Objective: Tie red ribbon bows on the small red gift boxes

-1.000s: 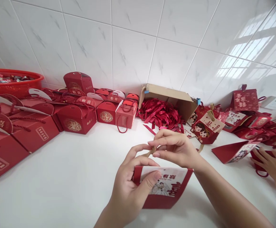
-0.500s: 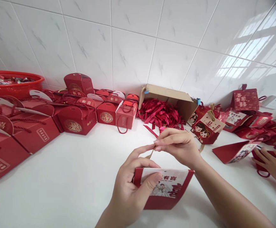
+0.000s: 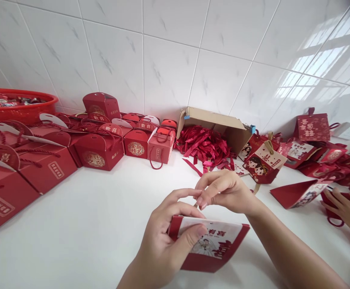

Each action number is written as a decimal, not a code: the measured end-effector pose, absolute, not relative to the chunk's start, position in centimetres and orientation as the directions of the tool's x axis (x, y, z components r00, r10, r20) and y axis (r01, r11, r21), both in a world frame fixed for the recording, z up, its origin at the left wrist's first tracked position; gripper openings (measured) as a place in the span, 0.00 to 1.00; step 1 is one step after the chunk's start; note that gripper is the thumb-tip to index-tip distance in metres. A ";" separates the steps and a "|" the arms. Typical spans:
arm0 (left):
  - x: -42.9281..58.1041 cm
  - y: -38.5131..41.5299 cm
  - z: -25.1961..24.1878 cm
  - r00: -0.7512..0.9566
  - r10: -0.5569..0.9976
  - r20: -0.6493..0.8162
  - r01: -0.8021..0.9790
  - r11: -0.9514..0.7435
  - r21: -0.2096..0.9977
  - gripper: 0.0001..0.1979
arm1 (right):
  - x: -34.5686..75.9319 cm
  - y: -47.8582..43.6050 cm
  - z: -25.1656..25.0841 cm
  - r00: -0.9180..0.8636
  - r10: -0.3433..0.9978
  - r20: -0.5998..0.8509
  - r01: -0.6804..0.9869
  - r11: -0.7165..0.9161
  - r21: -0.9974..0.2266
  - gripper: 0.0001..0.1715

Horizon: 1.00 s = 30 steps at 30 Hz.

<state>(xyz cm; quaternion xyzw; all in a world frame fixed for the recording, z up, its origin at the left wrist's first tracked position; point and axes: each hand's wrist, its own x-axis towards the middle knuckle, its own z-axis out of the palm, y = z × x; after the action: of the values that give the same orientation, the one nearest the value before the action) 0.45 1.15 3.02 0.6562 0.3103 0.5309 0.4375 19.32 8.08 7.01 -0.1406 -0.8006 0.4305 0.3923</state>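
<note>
My left hand [image 3: 171,237] grips a red gift box [image 3: 213,245] by its upper left side, thumb on the front and fingers behind. The box has a white printed panel with a small hole near its top edge, and it tilts slightly on the table. Just above that edge, my right hand [image 3: 223,194] pinches the end of a thin tan ribbon [image 3: 196,205], most of which is hidden behind my left fingers. My left index fingertip reaches up to the right fingertips.
Red boxes with rope handles [image 3: 99,152] line the left, near a red basin [image 3: 19,108] of small packets. A cardboard box [image 3: 217,116] spills red ribbons [image 3: 205,144]. Finished-looking bags [image 3: 263,162] stand right. Another person's hand [image 3: 346,208] touches a red box at far right.
My right hand has come down and closer to the box top, with the ribbon end still pinched. The gift box has tipped slightly. The other person's hand is nearly unmoved.
</note>
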 end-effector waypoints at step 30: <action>0.7 0.9 3.1 0.241 0.850 0.468 -0.038 -0.473 0.880 0.03 | 19.6 8.6 6.7 -0.671 0.536 0.513 -0.139 0.589 -0.796 0.12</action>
<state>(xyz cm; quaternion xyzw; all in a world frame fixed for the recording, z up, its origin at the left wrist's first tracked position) 0.68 0.90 3.14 0.6701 0.3028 0.5364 0.4142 19.62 8.62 6.66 -0.1234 -0.8030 0.4364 0.3866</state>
